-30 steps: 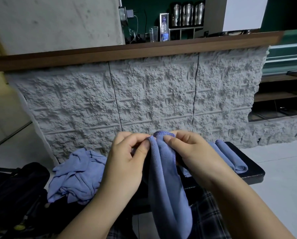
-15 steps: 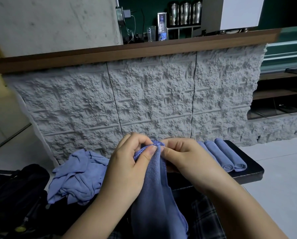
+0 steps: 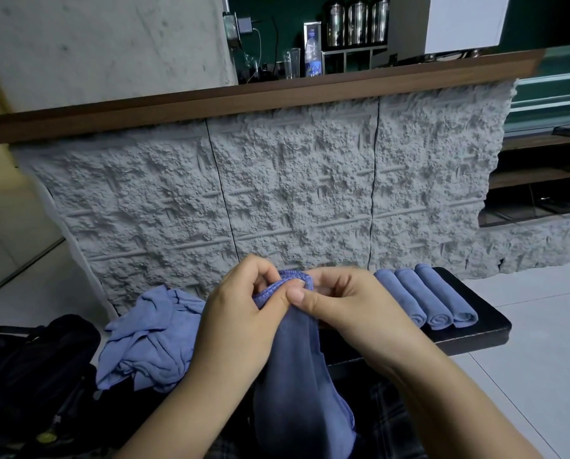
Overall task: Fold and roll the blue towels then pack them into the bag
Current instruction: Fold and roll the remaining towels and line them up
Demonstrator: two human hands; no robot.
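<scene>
A blue towel [image 3: 296,376] is held up by its stitched top edge, pinched between the left hand [image 3: 240,326] and the right hand [image 3: 346,313], whose thumbs and fingertips are pressed together on the hem while the rest hangs down below both hands. Compared with a second earlier, the hem has been gathered closer and the hands have been brought nearer each other, so the edge is probably being aligned for a fold. Three rolled towels [image 3: 426,299] are laid side by side just beyond the right hand on the dark surface [image 3: 489,329]. A crumpled pile of towels [image 3: 147,339] is left beside the left hand, with the black bag [image 3: 28,369] further out.
</scene>
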